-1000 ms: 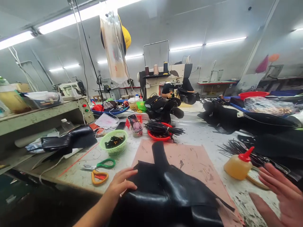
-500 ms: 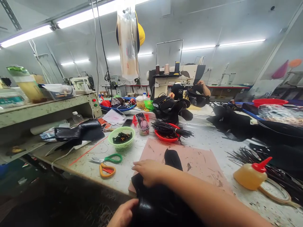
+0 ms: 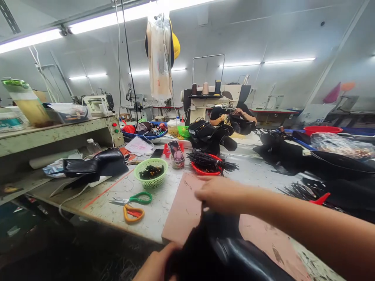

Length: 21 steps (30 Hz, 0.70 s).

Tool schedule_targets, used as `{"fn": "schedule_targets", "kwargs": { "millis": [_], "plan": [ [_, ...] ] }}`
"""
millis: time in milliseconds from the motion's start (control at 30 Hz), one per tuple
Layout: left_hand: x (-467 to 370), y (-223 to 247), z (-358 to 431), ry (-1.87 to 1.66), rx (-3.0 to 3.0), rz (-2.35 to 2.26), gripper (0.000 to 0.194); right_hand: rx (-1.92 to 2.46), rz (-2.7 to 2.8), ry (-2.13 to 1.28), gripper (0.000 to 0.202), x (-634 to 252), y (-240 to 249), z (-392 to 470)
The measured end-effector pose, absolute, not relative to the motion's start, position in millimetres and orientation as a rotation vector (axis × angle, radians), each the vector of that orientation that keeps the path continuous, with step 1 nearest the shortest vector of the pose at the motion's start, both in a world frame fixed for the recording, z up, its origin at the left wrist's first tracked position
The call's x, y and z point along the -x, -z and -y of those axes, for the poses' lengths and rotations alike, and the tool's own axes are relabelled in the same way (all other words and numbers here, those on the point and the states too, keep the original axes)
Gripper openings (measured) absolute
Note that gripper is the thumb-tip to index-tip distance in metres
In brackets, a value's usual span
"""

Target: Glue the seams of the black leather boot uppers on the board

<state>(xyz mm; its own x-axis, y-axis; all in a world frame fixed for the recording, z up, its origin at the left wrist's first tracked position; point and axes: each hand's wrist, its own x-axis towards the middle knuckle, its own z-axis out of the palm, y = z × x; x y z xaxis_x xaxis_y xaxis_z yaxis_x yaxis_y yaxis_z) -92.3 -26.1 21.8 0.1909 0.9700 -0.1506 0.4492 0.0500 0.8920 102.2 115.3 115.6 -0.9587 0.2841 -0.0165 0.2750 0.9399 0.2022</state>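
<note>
- Centrally, your glossy black piece [image 3: 231,248] rises from the lower edge of the view, partly over the pink board [image 3: 178,218]; its lowest part lies out of frame.
- Your right hand [image 3: 215,193] reaches across from the right, its fingers bent downward and apparently closed on the raised upper end of the piece; the fingertips are blurred, so their exact contact cannot be told.
- Your left hand [image 3: 156,263] appears to grip the near left side, thumb along the edge; most of its other fingers are hidden. The bulk of the piece thus hangs between your two hands, below and to the right of the right fingers.
- Presumably, you hold it at two places because soft sheet material sags without a second support.
- The board probably lies there to shield the table [image 3: 158,224]; its surface bears dark marks.
- Your scissors [image 3: 129,200] lie apart from the board on its left, likely so that they remain reachable without crowding the piece.
- Farther back, the green basket [image 3: 150,181] and the red bowl [image 3: 200,170] seem to keep small parts and black strips [image 3: 209,160] gathered; the strips lie across the bowl's rim.
</note>
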Motion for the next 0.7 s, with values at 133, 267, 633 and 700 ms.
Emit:
{"fn": "schedule_targets", "kwargs": {
  "millis": [133, 267, 633, 700],
  "plan": [
    [79, -27, 18, -1.010, -1.238, -1.324, 0.029, -0.786, -3.086, -0.756, 0.018, -137, -145, -75],
    [55, -28, 22, -0.981, -0.956, -1.210, 0.037, -0.757, -3.027, -0.976, 0.012, -147, -138, -21],
    [25, -69, 1, -0.889, -1.710, -1.240, 0.023, -1.042, -3.049, -1.181, 0.015, -164, -155, -12],
    [20, -72, 2, -0.963, -1.732, -1.228, 0.024, -1.199, -3.132, -1.288, 0.016, -174, -157, -17]
  ]
}}
